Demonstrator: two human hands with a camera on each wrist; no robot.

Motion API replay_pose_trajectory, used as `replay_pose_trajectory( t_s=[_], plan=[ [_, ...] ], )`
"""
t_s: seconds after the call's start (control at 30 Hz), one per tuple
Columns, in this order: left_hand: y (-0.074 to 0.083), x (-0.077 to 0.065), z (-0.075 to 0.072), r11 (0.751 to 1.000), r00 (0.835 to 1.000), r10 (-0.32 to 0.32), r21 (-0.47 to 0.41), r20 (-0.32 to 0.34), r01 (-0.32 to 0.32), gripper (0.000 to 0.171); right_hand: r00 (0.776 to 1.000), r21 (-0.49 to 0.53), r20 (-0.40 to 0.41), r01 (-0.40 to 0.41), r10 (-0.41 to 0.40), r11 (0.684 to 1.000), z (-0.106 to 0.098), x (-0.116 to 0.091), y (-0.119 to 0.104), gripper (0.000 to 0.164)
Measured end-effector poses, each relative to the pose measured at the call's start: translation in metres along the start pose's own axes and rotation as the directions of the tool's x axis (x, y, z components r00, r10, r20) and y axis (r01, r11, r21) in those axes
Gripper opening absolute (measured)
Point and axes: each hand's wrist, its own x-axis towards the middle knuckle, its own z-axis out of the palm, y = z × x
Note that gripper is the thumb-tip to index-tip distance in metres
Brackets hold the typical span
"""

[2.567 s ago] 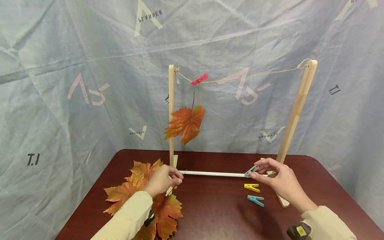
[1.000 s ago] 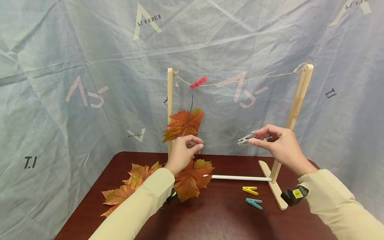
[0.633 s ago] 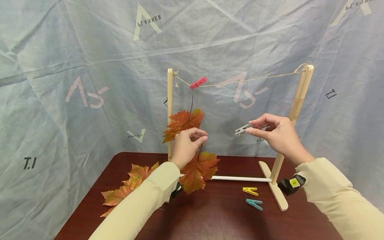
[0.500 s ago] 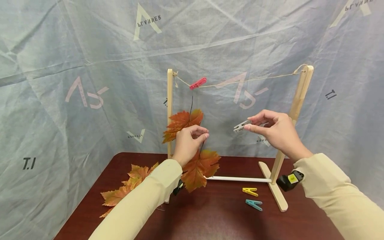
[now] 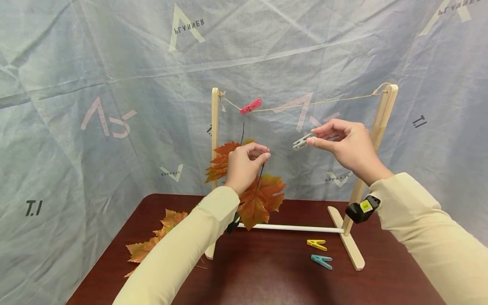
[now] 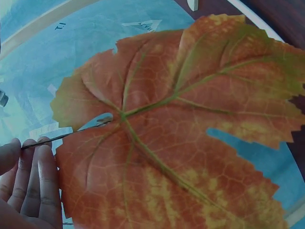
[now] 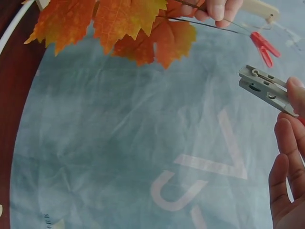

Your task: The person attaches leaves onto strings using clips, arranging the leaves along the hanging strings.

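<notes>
My left hand (image 5: 248, 165) pinches the dark stem of an orange maple leaf (image 5: 261, 201), which hangs below the fingers. That leaf (image 6: 171, 124) fills most of the left wrist view. To the right, my right hand (image 5: 348, 146) pinches a grey clothespin (image 5: 303, 142) between thumb and fingertips, its nose pointing left. Both hands are below the twine line (image 5: 324, 101). On the line sits a pink clothespin (image 5: 250, 106), and beneath it a second leaf (image 5: 221, 161) hangs by its stem, partly hidden behind my left hand.
Wooden posts (image 5: 381, 118) joined by a white rod (image 5: 297, 228) carry the twine. A yellow clothespin (image 5: 317, 244) and a blue clothespin (image 5: 322, 261) lie on the dark table (image 5: 267, 271). More leaves (image 5: 145, 248) lie at left, partly under my left sleeve. Grey fabric hangs behind.
My left hand has lifted the leaf off the table and moved it up and right. My right hand has raised the grey clothespin up and slightly left, nearer the twine.
</notes>
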Motion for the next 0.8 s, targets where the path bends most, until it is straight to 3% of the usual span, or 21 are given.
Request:
replay_pose_trajectory(
  t_s=[0.43,0.8],
  plan=[
    [0.011,0.023,0.009,1.000,0.999,-0.020,-0.025,-0.049,0.019,0.015,0.999,0.026,-0.041,0.021,-0.020,0.999,0.000,0.035,-0.020,0.027],
    [0.018,0.046,0.020,0.998,0.990,-0.047,0.030,-0.135,0.052,0.014,0.999,0.097,-0.050,0.015,-0.010,0.995,0.002,0.063,-0.034,0.021]
  ],
)
